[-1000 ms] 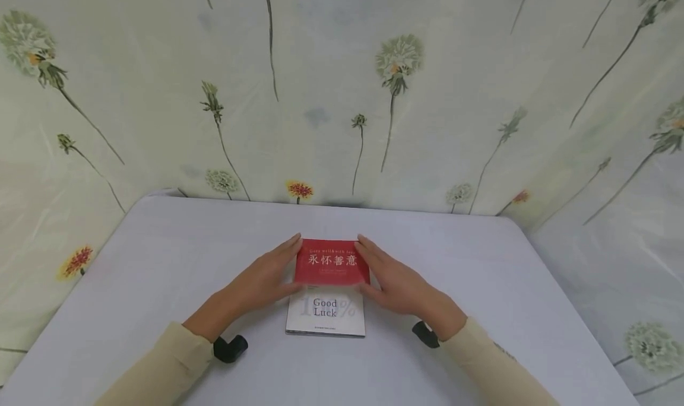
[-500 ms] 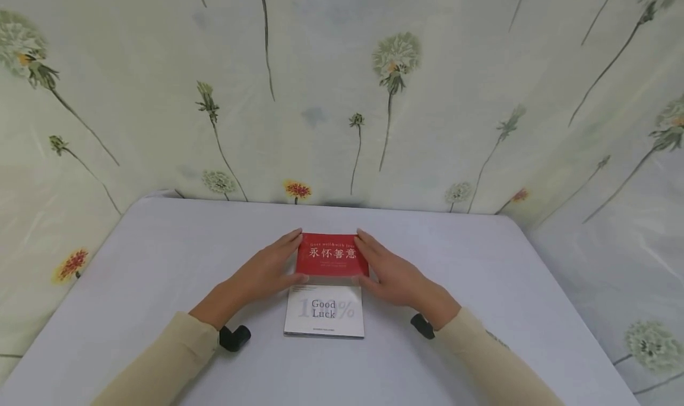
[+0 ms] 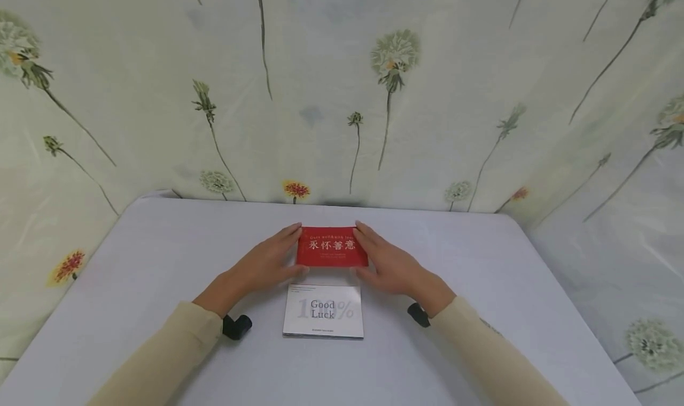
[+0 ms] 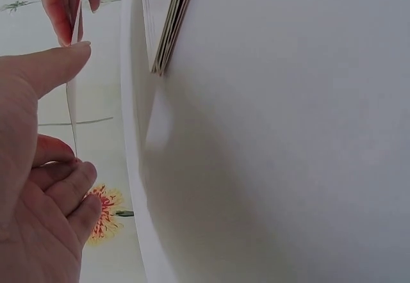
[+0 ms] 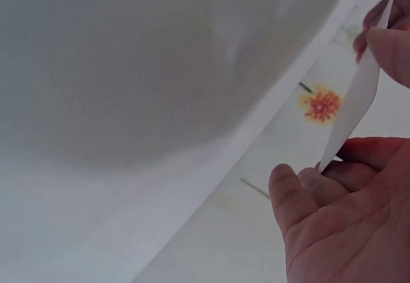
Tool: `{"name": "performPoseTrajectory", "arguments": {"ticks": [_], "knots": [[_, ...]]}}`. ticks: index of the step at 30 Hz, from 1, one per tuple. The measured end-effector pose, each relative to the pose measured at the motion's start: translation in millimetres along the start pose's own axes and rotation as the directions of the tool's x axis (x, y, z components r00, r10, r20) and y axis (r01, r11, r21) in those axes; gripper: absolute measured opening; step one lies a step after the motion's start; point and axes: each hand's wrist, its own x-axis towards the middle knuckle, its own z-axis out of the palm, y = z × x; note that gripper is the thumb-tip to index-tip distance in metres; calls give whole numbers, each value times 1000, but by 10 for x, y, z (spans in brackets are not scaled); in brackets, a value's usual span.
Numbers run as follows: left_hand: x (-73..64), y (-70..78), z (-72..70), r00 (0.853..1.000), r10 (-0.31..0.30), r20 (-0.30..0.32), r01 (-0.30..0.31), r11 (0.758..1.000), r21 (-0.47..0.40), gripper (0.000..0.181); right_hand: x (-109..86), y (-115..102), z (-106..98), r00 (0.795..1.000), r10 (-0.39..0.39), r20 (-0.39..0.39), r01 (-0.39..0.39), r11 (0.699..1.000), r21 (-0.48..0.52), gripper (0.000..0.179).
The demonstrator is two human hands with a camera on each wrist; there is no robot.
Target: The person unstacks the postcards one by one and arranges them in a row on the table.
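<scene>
A thin red card point(image 3: 332, 256) with white Chinese lettering is pinched at its left side by my left hand point(image 3: 266, 265) and at its right side by my right hand point(image 3: 392, 266). Seen from the left wrist, the card point(image 4: 72, 104) is edge-on and raised off the table, thumb on the near edge and fingers at the far one. Its pale underside point(image 5: 359, 100) shows in the right wrist view. Nearer me lies a stack of white cards point(image 3: 323, 326), the top one reading "Good Luck"; the stack's layered edges point(image 4: 172, 30) appear in the left wrist view.
A white cloth covers the table point(image 3: 160, 263). Behind its far edge hangs a pale curtain point(image 3: 320, 67) printed with dandelions. A black wrist-worn device point(image 3: 237, 327) sits under the left wrist, and another black device point(image 3: 418, 314) under the right.
Both hands have moved the red card up and away from me in the head view. A strip of white cloth now shows between it and the white stack, which stays put.
</scene>
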Motion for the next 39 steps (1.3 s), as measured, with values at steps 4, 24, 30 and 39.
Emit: {"name": "performPoseTrajectory", "arguments": {"ticks": [4,24,30,39], "knots": [[62,-47,-12,1000,9,8,-9,1000,26,88,61,20,-12,1000,0,15,0,1000,3,84],[250,-171,-55,1000,17,21,-18,999,28,89,308,143,57,1000,9,24,-9,1000,-17,86],[320,-205,-79,999,-9,40,9,1000,3,89,402,170,78,999,27,31,-27,1000,1,87],[433,-231,-67,996,-74,56,77,995,-70,90,546,216,108,996,71,49,-71,997,7,89]]}}
